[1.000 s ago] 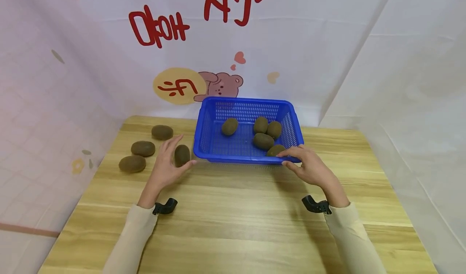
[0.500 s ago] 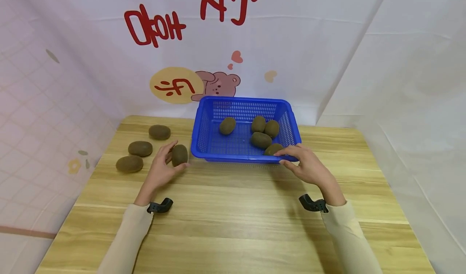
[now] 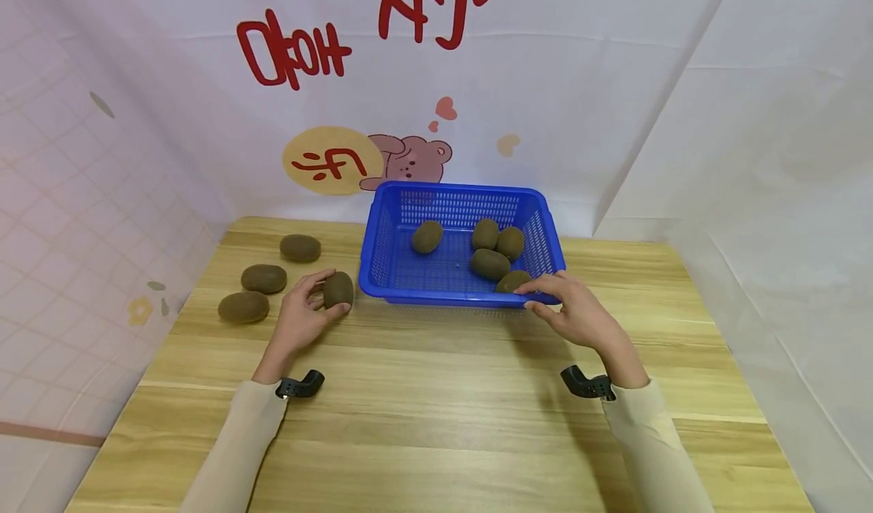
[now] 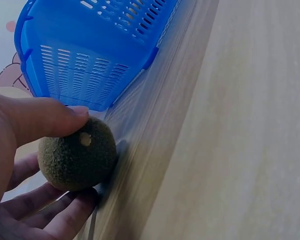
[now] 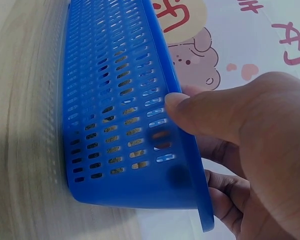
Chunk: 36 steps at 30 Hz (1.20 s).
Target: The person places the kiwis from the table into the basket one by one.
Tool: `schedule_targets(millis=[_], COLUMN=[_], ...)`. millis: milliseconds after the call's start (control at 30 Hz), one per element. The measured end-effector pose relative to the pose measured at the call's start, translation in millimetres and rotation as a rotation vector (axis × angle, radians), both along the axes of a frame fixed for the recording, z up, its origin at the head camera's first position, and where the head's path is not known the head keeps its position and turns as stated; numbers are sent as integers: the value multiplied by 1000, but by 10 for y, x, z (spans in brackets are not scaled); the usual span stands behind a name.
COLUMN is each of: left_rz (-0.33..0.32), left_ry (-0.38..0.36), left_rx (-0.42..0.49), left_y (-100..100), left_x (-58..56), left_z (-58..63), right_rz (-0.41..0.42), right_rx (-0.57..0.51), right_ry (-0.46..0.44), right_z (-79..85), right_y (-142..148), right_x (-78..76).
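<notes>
1. Left hand (image 3: 298, 319): thumb and fingers pinch a kiwi (image 3: 339, 291), left of centre in head view.
2. Right hand (image 3: 574, 313): thumb and fingers pinch near rim of blue basket (image 3: 436, 298), right of centre.
3. Five kiwis (image 3: 489, 264) lie inside; three loose kiwis (image 3: 264, 279) on table (image 3: 443, 414), frame left.

Soft, bright light leaves pale glare on the yellowish wood-grain tabletop (image 3: 450, 422); both wrist views look dimmer.
</notes>
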<state>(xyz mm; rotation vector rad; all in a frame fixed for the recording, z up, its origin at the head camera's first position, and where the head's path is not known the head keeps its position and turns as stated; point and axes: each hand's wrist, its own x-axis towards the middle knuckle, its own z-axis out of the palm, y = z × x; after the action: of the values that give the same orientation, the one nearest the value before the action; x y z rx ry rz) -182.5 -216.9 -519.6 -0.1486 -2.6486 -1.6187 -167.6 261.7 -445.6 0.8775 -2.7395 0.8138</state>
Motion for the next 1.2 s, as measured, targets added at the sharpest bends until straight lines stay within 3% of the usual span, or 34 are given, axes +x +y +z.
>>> schedule_targets(millis=[300,867,1200], left_rz=[20,46,42], left_ry=[2,73,131], left_rx=[50,88,89], left_y=[4,16,67], left_x=[-10,-12,-34], left_z=[56,501,687], right_rz=[9,-6,-11], right_rx=[-11,-20,-24], right_ry=[1,-29,-49], right_z=[14,12,35], right_y=[-1,9,8], right_x=[5,4,20])
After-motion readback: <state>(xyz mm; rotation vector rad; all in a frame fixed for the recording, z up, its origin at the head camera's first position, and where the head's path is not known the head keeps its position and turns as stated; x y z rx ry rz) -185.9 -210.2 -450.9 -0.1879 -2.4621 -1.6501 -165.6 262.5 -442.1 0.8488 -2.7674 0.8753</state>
